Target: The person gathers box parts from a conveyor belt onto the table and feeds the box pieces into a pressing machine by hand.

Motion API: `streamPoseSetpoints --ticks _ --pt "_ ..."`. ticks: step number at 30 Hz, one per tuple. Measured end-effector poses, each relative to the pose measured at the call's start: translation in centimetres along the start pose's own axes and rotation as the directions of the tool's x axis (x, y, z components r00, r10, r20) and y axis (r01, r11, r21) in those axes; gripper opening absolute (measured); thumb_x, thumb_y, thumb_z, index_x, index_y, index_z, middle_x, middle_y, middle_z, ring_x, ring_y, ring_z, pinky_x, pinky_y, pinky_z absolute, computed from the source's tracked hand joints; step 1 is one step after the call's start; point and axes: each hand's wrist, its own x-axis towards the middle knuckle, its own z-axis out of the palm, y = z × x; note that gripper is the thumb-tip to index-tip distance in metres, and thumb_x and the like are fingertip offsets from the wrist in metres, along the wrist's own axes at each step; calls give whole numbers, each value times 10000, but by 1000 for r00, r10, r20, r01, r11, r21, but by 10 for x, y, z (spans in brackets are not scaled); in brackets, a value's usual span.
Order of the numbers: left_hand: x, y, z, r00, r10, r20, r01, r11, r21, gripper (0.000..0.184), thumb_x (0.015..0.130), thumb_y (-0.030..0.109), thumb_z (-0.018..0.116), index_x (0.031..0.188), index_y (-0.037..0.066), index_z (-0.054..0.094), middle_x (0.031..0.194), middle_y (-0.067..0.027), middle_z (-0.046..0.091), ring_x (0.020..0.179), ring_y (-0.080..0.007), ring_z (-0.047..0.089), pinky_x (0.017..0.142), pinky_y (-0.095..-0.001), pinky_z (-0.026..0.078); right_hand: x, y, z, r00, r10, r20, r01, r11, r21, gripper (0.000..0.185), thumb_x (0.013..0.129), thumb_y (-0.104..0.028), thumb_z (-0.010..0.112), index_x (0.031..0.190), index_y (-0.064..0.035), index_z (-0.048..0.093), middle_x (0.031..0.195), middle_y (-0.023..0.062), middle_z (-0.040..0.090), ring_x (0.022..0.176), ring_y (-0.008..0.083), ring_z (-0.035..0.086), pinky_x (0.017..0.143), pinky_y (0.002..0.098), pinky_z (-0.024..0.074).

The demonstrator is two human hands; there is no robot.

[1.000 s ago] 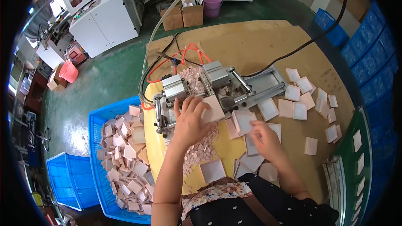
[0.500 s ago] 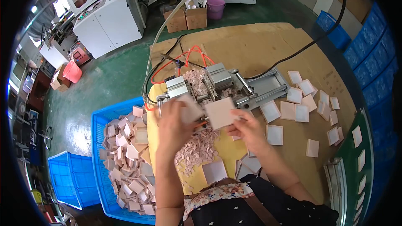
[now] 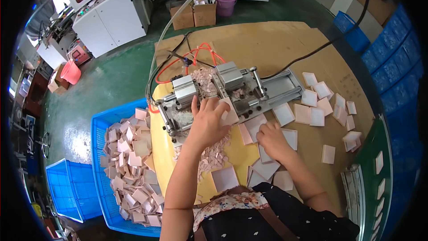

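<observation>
My left hand [image 3: 208, 120] is at the near side of the metal clamping fixture [image 3: 229, 75]. Its thumb and fingers grip a small pale pink square box piece [image 3: 231, 112] against the fixture's edge. To the right, my right hand [image 3: 272, 140] is low over the work surface, fingers curled down on a shallow square box piece [image 3: 266, 155]. What its fingertips grip is partly hidden. Beyond it stands another pink box piece [image 3: 249, 129]. Pink scraps [image 3: 214, 156] lie in a heap beneath my left wrist, and more fill the fixture's middle.
A blue crate [image 3: 96, 169] full of pink box pieces stands at the left, beside another blue crate [image 3: 71, 187]. Several box pieces [image 3: 317, 117] lie scattered on the cardboard-covered table [image 3: 276, 40] at the right. Red hoses [image 3: 205, 49] and a black cable [image 3: 312, 58] cross behind the fixture.
My left hand has brought its box piece to the fixture's front. My right hand, which held up a square box piece over the fixture, has moved down and right among the pieces.
</observation>
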Motion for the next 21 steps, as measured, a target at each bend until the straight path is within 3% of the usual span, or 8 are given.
streamPoseSetpoints --ticks 3,4,6,8,11,16,18,21 --pt "-12 2 -21 974 27 -223 -32 999 -18 498 669 146 835 1121 145 627 1300 -159 540 1289 -356 475 1166 -566 213 10 -9 -20 994 -99 47 100 995 -19 195 744 -75 764 916 -58 675 907 102 604 1003 290 606 930 426 443" --pt "-25 -3 -31 957 -104 -269 94 994 -48 508 670 141 843 1131 151 629 1312 -157 533 1299 -352 471 1159 -557 219 13 -23 -33 998 8 70 -37 903 427 141 838 -66 709 964 -34 656 941 86 624 980 253 633 889 417 479" --pt "-51 -21 -47 896 -248 -369 331 926 180 789 673 194 891 1353 86 508 1408 -176 472 1372 -400 396 1149 -586 230 16 -37 -22 984 136 119 -140 155 978 149 1030 -85 573 1141 11 601 1101 86 672 987 198 691 820 364 576" --pt "-60 -20 -54 833 -253 -493 416 873 254 923 674 265 917 1426 46 430 1493 -193 387 1421 -410 347 1152 -601 219 38 -54 -11 937 283 207 -114 -312 943 230 1048 -105 548 1245 15 548 1152 99 670 1032 199 688 893 353 587" --pt "-49 1 -36 936 -206 -287 224 974 29 847 680 343 916 1402 142 522 1562 -192 323 1464 -395 315 1192 -608 147 69 -62 36 901 303 309 -155 -441 884 198 1054 -108 535 1220 0 553 1145 126 676 1024 222 703 914 373 597" --pt "-27 -14 12 989 -32 -144 45 995 85 468 735 327 861 1163 222 707 1461 -102 543 1454 -340 379 1209 -598 118 60 -52 21 864 341 371 -316 -206 926 275 998 -209 657 1162 -8 565 1079 129 689 970 245 701 832 399 596" --pt "-21 -15 7 992 3 -128 9 996 92 465 721 321 866 1144 218 703 1437 -105 568 1450 -341 386 1212 -599 110 42 -46 17 906 403 -129 -351 886 304 425 885 -311 758 1117 2 587 1028 141 647 1024 312 630 841 470 506" --pt "-9 -9 5 997 -41 -63 43 999 27 519 668 243 865 1126 145 641 1394 -109 583 1390 -350 437 1213 -599 108 32 -44 33 908 405 -108 -414 907 -81 560 742 -371 837 1067 -3 567 1044 159 584 1019 333 553 877 451 434"
